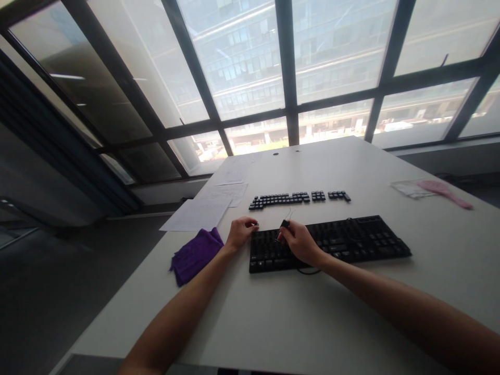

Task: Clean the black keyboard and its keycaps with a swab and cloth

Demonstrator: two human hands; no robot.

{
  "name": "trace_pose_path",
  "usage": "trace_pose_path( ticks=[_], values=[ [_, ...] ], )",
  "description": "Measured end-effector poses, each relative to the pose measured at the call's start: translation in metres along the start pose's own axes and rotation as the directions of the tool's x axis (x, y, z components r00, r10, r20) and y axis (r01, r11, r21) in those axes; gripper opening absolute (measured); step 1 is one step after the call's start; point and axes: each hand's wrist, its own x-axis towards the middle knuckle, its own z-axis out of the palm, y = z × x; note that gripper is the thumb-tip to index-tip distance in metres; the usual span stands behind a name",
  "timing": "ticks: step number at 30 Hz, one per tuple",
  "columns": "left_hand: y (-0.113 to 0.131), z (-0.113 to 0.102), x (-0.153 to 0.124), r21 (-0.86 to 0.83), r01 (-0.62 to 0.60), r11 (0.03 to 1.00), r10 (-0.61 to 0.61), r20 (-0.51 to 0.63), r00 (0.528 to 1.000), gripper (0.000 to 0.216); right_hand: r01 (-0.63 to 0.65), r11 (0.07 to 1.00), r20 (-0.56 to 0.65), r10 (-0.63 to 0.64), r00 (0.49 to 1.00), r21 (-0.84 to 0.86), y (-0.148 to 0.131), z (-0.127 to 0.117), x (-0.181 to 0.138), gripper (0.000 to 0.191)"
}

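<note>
The right hand [299, 242]'s fingers close on a dark-handled wire tool [285, 224], its thin wires pointing up and away from them; the left hand [240, 233]'s fingers curl together, a small dark piece [255, 224] at their tips, though whether they grip it I cannot tell; the black keyboard [351, 239] lies under the right fingers and just beside the left fingertips; beyond both sit rows of black keycaps [285, 199]; left of the left fingers lie a purple cloth [197, 255] and, farther out, paper sheets [199, 214].

right fingers [289, 233]: hold wire puller [285, 223] | left fingers [251, 221]: beside keyboard [355, 239]
</note>
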Motion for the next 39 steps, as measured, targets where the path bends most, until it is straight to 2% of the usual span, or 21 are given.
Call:
trace_pose_path(
  ticks=[6, 12, 19, 25, 34, 39],
  values=[
    [-0.01, 0.003, 0.005, -0.016, -0.067, 0.998, 0.067, -0.009, 0.998, 0.01, 0.007, 0.999, 0.002, -0.007, 1.0, -0.036, 0.001, 0.0, 0.0, 0.024],
    [-0.011, 0.004, 0.008, 0.069, -0.188, 0.98, 0.186, 0.035, 0.982, 0.011, 0.024, 0.999, 0.008, -0.023, 1.0, -0.037, -0.002, 0.0, 0.001, 0.023],
    [-0.012, 0.018, 0.043, 0.322, -0.363, 0.874, 0.372, 0.036, 0.928, 0.006, 0.026, 0.999, 0.004, -0.025, 1.0, -0.036, 0.0, 0.0, 0.0, 0.023],
    [-0.015, 0.027, 0.067, 0.418, -0.347, 0.839, 0.389, -0.016, 0.921, 0.006, 0.008, 0.998, 0.012, -0.007, 1.0, -0.055, -0.002, -0.001, 0.001, 0.023],
    [-0.02, 0.034, 0.072, 0.413, -0.314, 0.855, 0.374, -0.071, 0.925, 0.007, 0.005, 0.999, 0.036, -0.003, 0.999, -0.047, -0.005, -0.002, -0.001, 0.022],
    [-0.02, 0.035, 0.076, 0.386, -0.308, 0.869, 0.363, -0.077, 0.929, 0.016, 0.0, 0.999, 0.03, 0.001, 1.0, -0.038, -0.004, -0.001, -0.001, 0.021]
  ],
)
